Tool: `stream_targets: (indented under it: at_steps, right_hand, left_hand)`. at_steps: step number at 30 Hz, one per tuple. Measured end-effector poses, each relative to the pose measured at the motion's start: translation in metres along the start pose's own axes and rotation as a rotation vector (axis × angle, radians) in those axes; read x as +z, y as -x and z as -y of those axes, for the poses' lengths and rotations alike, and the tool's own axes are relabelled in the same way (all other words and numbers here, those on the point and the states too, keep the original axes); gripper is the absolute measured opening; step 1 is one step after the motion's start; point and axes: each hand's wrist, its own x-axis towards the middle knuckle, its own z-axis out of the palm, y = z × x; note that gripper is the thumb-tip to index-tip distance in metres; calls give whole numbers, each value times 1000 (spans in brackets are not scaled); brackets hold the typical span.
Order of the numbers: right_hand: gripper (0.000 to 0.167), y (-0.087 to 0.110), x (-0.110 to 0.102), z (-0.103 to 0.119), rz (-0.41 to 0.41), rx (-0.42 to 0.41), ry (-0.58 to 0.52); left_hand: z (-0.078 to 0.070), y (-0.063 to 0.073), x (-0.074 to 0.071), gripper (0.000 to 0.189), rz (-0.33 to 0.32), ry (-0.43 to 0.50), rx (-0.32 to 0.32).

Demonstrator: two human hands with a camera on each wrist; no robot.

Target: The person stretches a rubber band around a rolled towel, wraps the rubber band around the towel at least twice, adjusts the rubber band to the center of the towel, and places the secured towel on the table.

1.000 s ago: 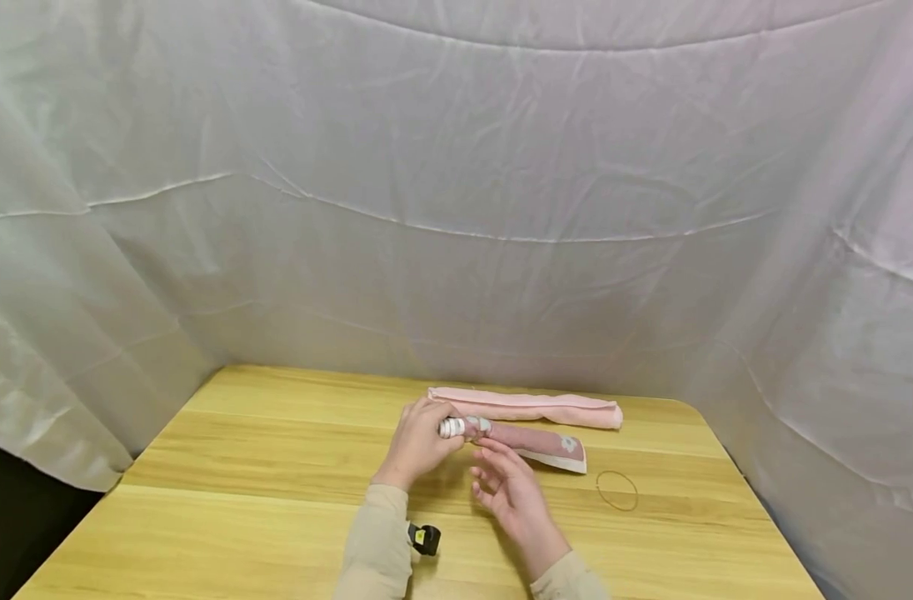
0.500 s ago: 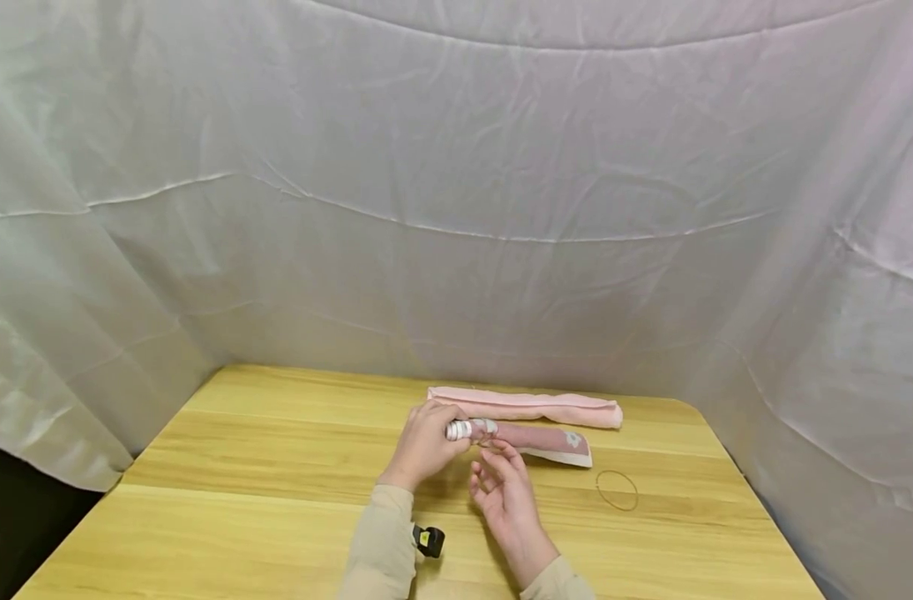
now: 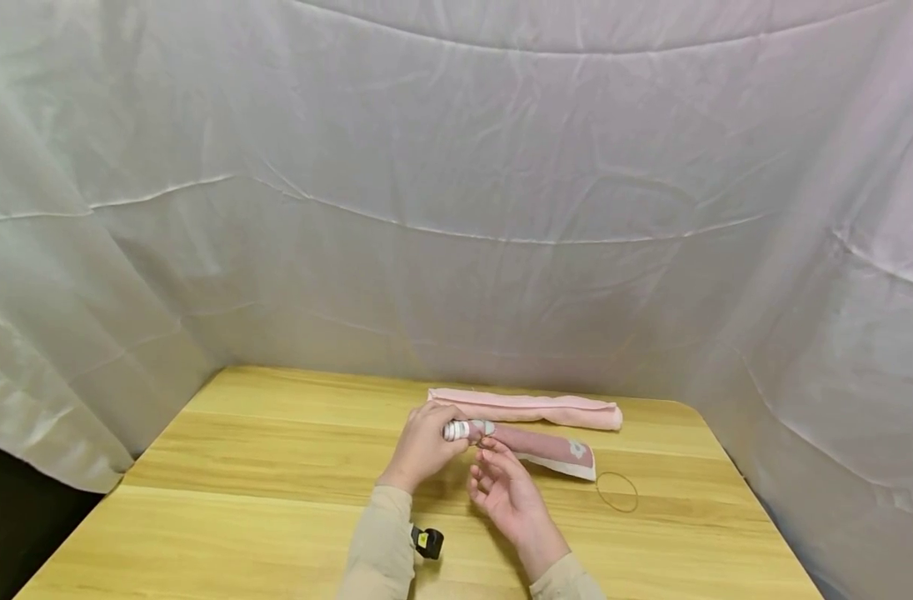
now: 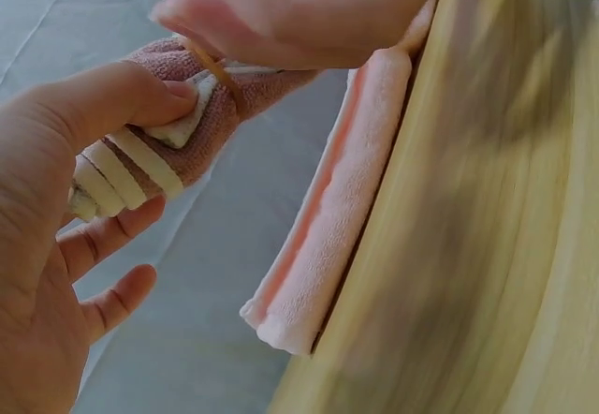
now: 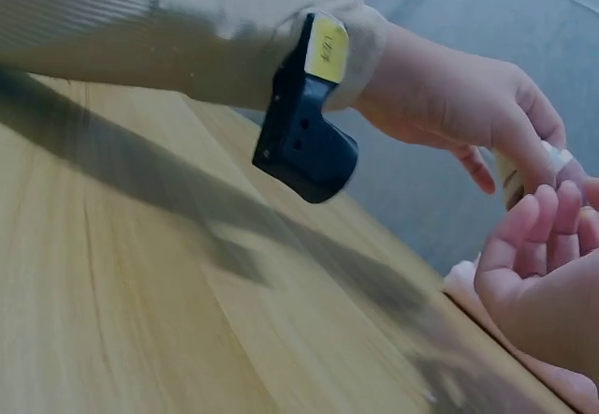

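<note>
In the head view my left hand [image 3: 419, 450] grips the left end of a rolled mauve towel [image 3: 535, 440] with white stripes and a pale flower, held above the table. A tan rubber band [image 4: 225, 81] goes round this roll just beyond my left thumb, as the left wrist view shows. My right hand [image 3: 512, 500] is palm up below the roll, its index finger and thumb pinching at the band; the exact contact is partly hidden. The mauve towel's far end slants down to the right, its pale edge hanging loose.
Behind the mauve roll, a light pink rolled towel [image 3: 524, 406] lies along the back of the wooden table [image 3: 276, 467]. A second, loose rubber band [image 3: 597, 490] lies at the right. A black wrist camera [image 3: 429, 543] sits on my left sleeve. Grey-white curtains [image 3: 456, 275] surround the table.
The mauve towel and my left hand have shifted slightly right, and the towel's far end has dipped in the last half second. My right fingers stay around the band with small movements.
</note>
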Motion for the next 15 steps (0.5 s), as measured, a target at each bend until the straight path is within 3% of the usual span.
stream_targets:
  at_steps: [5, 7, 12, 15]
  right_hand:
    - [15, 0, 3, -2, -97, -68, 61]
    - [15, 1, 2, -1, -90, -70, 53]
    - [19, 2, -3, 6, 73, 14, -50]
    - [22, 2, -5, 10, 183, 58, -54]
  left_hand:
    - [-2, 0, 2, 18, 5, -29, 20]
    - [-4, 0, 2, 18, 3, -22, 27]
    - [-2, 0, 1, 17, -20, 6, 43]
    - [1, 0, 0, 17, -16, 15, 27]
